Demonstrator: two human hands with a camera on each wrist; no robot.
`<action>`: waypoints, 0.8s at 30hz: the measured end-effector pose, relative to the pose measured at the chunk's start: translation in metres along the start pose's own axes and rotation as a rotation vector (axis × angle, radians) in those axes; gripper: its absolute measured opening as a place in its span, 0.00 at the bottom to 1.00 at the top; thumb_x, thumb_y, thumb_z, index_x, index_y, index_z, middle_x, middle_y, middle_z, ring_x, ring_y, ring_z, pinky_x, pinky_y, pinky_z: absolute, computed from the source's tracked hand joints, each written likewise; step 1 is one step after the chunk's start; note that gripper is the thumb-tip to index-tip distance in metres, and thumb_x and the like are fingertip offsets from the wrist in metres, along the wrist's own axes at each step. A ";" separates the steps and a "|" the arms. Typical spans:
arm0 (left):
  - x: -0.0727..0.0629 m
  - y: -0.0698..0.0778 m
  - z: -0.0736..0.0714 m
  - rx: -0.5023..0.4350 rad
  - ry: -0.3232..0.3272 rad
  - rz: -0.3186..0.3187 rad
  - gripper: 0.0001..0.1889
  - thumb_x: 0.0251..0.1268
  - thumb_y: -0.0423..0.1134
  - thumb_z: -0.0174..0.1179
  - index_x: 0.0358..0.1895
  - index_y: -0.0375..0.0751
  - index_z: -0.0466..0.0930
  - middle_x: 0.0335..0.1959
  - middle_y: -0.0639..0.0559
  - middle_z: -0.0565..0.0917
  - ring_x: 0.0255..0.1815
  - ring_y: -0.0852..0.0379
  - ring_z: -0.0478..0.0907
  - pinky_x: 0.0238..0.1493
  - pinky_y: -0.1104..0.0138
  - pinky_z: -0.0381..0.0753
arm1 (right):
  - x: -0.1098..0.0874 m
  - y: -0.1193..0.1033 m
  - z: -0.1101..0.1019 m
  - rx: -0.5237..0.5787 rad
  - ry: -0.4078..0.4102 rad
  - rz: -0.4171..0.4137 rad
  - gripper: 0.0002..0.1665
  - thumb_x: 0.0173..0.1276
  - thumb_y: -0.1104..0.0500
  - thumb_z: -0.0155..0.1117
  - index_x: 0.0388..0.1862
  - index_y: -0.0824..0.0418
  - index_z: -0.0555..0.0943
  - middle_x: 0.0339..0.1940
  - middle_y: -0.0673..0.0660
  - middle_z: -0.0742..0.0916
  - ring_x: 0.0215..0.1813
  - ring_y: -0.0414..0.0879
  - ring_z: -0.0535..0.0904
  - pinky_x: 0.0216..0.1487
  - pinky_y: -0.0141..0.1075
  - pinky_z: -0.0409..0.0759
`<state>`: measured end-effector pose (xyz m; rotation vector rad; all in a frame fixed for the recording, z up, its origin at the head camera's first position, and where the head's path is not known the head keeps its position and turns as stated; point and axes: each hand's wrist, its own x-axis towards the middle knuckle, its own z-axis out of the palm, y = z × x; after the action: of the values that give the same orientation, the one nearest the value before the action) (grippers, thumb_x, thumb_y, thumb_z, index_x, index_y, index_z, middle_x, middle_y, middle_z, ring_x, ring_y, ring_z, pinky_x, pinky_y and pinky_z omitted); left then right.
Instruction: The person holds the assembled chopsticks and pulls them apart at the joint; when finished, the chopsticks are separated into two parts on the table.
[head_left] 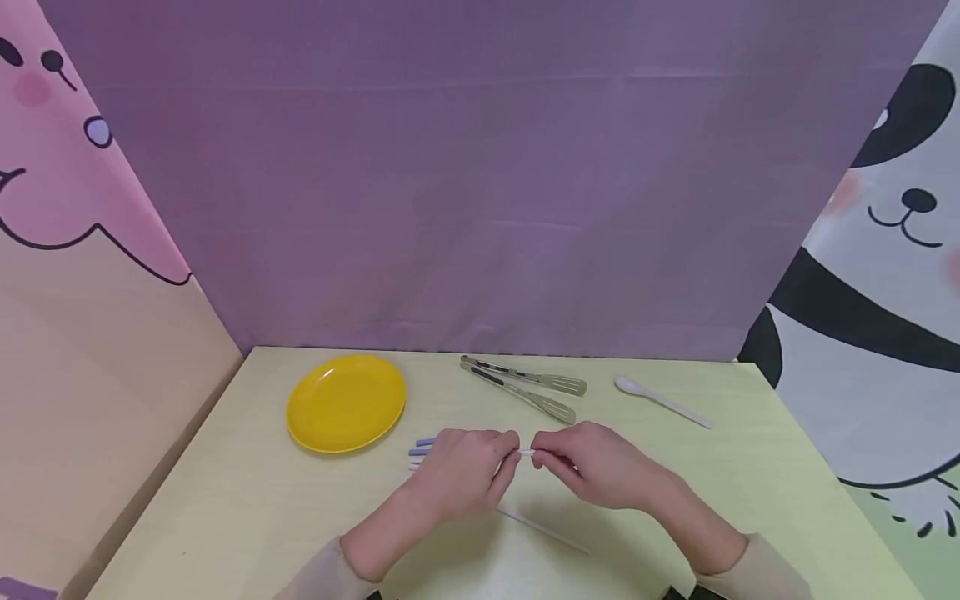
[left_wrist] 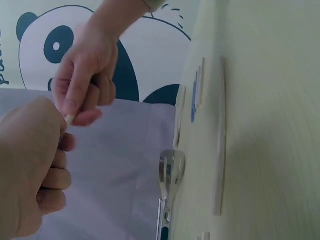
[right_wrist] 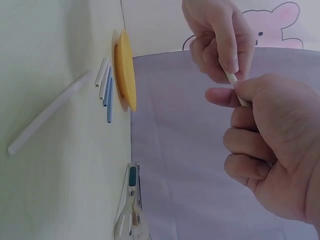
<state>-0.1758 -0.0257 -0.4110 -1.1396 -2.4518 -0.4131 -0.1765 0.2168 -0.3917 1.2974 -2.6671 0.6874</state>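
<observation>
Above the table my left hand (head_left: 467, 471) and right hand (head_left: 603, 467) face each other, fingertips nearly meeting. Both pinch one thin white straw (right_wrist: 231, 78) between thumb and curled fingers. Only a short piece of it shows between the hands; the fingers hide the rest. Partly behind my left hand in the head view lie several blue and white straws (head_left: 421, 452). The right wrist view shows their hollow ends (right_wrist: 109, 121). A single pale straw-like stick (head_left: 543, 531) lies on the table below the hands, nearer to me.
A yellow plate (head_left: 347, 404) lies at the back left of the table (head_left: 247, 500). Metal tongs (head_left: 525, 387) lie spread at the back middle, and a white spoon (head_left: 660, 400) at the back right. A purple cloth (head_left: 487, 183) hangs behind.
</observation>
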 end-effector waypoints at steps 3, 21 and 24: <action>0.000 -0.002 0.004 0.022 0.030 0.037 0.18 0.77 0.43 0.60 0.25 0.50 0.68 0.14 0.63 0.60 0.14 0.68 0.54 0.18 0.75 0.45 | -0.003 0.001 -0.001 0.015 -0.004 -0.012 0.15 0.79 0.65 0.61 0.32 0.49 0.77 0.21 0.36 0.65 0.24 0.24 0.54 0.28 0.21 0.62; 0.003 0.010 0.010 0.199 0.094 0.032 0.20 0.78 0.49 0.62 0.25 0.50 0.68 0.13 0.62 0.58 0.12 0.65 0.53 0.19 0.73 0.41 | -0.006 0.016 -0.015 0.025 0.003 -0.141 0.16 0.79 0.67 0.62 0.32 0.48 0.76 0.22 0.38 0.67 0.27 0.23 0.55 0.30 0.17 0.61; 0.001 0.007 0.007 0.177 0.091 0.087 0.21 0.77 0.49 0.64 0.25 0.51 0.67 0.13 0.63 0.56 0.13 0.67 0.50 0.20 0.74 0.41 | -0.007 0.014 -0.018 0.075 -0.049 -0.140 0.15 0.81 0.63 0.61 0.32 0.48 0.77 0.22 0.39 0.66 0.27 0.23 0.54 0.30 0.18 0.62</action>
<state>-0.1728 -0.0176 -0.4157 -1.1224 -2.2997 -0.2123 -0.1846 0.2371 -0.3827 1.5214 -2.5792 0.7537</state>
